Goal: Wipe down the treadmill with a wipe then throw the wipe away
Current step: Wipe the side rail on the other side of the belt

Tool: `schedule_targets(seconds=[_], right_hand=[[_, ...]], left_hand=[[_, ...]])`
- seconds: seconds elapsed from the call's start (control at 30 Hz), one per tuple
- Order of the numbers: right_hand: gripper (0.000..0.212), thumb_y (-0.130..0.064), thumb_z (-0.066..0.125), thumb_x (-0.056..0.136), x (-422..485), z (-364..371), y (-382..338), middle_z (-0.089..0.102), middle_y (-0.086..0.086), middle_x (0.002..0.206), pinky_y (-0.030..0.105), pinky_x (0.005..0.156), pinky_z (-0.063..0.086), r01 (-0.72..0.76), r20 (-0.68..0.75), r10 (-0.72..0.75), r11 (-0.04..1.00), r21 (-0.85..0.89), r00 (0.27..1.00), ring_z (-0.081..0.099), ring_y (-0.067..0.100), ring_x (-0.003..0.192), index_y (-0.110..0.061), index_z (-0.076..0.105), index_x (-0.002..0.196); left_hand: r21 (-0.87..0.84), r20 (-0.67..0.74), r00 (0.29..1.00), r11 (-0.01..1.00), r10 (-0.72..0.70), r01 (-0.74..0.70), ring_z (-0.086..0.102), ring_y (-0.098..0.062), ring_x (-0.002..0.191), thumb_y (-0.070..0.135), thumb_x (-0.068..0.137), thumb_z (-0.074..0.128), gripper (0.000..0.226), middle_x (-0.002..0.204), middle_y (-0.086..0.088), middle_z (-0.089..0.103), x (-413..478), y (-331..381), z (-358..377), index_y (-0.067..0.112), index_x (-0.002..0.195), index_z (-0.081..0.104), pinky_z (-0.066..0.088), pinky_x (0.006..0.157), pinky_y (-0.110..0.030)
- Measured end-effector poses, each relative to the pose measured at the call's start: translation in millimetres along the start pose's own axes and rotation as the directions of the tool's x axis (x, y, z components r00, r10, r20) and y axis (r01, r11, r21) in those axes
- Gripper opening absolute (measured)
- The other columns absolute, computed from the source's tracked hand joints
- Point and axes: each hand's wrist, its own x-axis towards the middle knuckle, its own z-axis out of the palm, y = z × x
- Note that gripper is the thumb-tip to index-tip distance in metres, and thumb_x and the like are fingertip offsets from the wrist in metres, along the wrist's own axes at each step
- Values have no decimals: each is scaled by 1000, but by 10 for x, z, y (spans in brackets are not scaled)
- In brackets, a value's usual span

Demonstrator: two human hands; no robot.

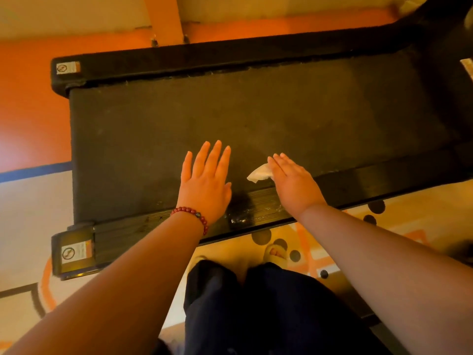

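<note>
Right hand [291, 181] lies flat at frame centre, its straight fingers pressing a crumpled white wipe [258, 173] onto the matte black belt [281, 111] of the treadmill [230, 56]. Left hand [204, 181], fingers straight and spread, rests flat on the belt just left of it, a red beaded bracelet [190, 213] round the wrist.

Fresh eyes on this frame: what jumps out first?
The black treadmill belt fills the middle, with orange floor at its left end. Two flat hands sit near its close edge: the right hand presses a white wipe onto the belt, and the left hand rests bare beside it, a red bead bracelet on its wrist.
</note>
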Motion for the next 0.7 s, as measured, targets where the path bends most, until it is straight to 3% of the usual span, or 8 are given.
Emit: schedule_targets(seconds=[0.33,0.7], right_hand=[[52,-10,40,103,405,847,463,24,7,159,40,117,22,-2,-24,3,999,37,1000,14,23,148,-13,23,152],[53,-8,45,101,735,1515,1046,29,7,157,39,115,25,10,-79,-2,995,97,997,19,23,147,-12,27,151]], left_hand=[[-9,14,1000,1000,-3,4,-7,-26,148,44,100,36,72,162,-4,-4,423,189,1007,20,153,-6,-13,111,-44],[-54,-26,999,997,45,-46,-5,-25,149,42,98,37,71,162,-4,1,996,572,1825,20,154,-2,-11,114,-46]])
